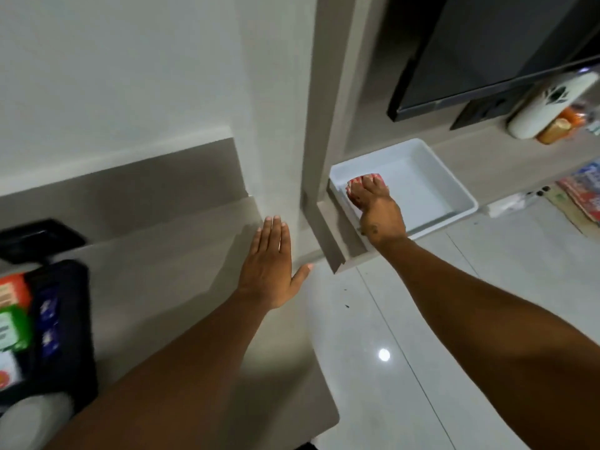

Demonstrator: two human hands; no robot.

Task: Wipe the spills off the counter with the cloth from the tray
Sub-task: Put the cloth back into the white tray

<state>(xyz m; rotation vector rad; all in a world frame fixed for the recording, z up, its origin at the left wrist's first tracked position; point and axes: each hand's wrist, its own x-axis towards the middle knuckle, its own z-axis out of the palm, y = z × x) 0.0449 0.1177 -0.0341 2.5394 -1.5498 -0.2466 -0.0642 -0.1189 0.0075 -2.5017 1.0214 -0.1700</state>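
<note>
Right hand (378, 209) fingers pressed onto red cloth (363, 183) at tray (454, 190) near-left corner; left hand (269, 267) spread flat on counter (181, 254). Cloth likely soft, light: bunch its middle.

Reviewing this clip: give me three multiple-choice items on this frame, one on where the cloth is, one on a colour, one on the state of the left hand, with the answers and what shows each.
1. Where is the cloth?
A. On the grey counter
B. In the white tray, under the right hand's fingers
C. On the floor

2. What colour is the tray?
A. White
B. Black
C. Green

3. What is the left hand doing?
A. Gripping the cloth
B. Closed in a fist
C. Open and flat, fingers straight, over the counter

Answers:
1. B: the right hand reaches into the tray and its fingers lie on the reddish patterned cloth near the tray's left end.
2. A: its walls and floor are plain white.
3. C: the fingers are extended together, thumb out, holding nothing above the counter.
</note>
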